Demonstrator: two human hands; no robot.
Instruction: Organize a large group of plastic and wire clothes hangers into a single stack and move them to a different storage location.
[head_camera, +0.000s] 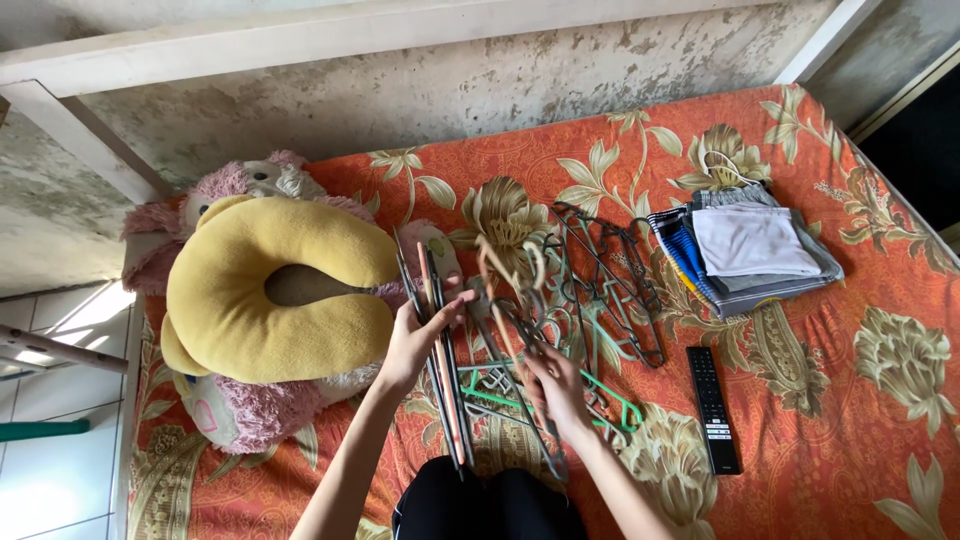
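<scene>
Left hand (418, 335) pinching a hanger bundle (440, 350), right hand (555, 385) closed on one hanger (515, 340) (blurred), black remote (714, 408) right, folded clothes (750, 250) beyond, yellow pillow (270, 300) left

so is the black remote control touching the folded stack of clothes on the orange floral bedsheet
Apart. The head view shows the black remote control lying below the folded stack of clothes, with a clear strip of orange floral bedsheet between them.

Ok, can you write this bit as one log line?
left hand: holds hanger bundle | right hand: holds dark hanger | surface: bed
</scene>
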